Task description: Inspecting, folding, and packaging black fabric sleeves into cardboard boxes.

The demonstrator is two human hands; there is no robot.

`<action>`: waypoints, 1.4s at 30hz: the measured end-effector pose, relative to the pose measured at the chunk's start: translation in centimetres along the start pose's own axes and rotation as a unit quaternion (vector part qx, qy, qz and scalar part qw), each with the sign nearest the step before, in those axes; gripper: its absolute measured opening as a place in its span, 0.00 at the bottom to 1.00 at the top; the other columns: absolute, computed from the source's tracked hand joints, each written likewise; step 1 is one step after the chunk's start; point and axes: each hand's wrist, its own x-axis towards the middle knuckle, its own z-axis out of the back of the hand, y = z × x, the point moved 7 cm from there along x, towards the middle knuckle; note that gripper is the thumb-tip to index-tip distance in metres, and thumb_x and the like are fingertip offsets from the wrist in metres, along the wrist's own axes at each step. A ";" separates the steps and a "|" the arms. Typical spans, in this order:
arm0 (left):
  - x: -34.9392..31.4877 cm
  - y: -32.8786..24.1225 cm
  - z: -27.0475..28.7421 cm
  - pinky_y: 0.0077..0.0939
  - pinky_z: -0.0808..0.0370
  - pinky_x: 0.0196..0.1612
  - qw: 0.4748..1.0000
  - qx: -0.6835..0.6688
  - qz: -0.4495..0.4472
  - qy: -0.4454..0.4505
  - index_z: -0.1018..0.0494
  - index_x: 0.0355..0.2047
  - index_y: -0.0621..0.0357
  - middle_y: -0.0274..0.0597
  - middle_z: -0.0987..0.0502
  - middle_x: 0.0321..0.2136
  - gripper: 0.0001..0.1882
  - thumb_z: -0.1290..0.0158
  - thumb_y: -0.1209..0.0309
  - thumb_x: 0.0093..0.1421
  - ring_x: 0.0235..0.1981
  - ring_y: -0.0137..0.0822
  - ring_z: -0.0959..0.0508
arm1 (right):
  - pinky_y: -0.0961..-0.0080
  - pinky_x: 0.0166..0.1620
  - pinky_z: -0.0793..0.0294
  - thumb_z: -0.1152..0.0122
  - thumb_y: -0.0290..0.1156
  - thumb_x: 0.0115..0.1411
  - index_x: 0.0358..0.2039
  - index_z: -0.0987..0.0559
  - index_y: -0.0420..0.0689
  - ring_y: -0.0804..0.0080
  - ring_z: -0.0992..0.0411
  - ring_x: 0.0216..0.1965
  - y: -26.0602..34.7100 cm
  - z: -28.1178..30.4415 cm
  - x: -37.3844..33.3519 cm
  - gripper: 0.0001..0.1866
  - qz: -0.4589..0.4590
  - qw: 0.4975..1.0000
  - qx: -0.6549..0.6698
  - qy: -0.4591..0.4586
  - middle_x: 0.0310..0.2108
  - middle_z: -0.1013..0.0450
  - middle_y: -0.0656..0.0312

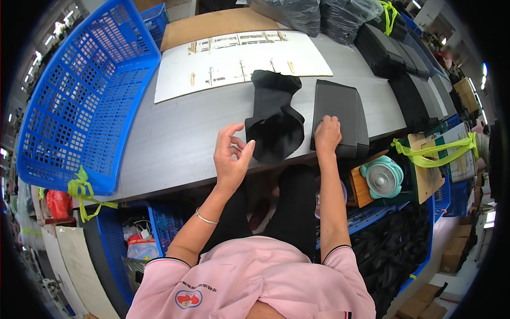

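A black fabric piece [277, 135] lies on the grey table near its front edge, with an open hollow facing me and a narrower part reaching away. Just left of its rim is my left hand [232, 157], open, thumb and fingers apart with nothing between them. Right of the fabric lies a stack of flat dark grey panels [340, 103], their edges slightly fanned. My right hand [328, 134] rests at the stack's near left side, its fingers curled and closed at the top panel's edge. Its fingertips are partly hidden.
A large blue plastic basket [85, 101] stands tilted at the left. A white marked board [239, 61] lies at the back. Black stacks [417, 98] and dark plastic bags [289, 15] line the far right. A small turquoise fan [382, 176] sits below the table's right edge.
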 end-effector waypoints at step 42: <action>-12.1 0.6 -5.2 0.39 0.30 0.62 0.778 -0.440 0.390 0.222 0.31 0.57 0.71 0.55 0.25 0.55 0.28 0.50 0.59 0.65 0.58 0.44 0.26 | 0.73 0.44 0.26 0.35 0.29 0.60 0.50 0.25 0.36 0.60 0.26 0.40 5.5 21.2 -19.9 0.19 0.066 0.899 0.430 0.061 0.45 0.27 0.53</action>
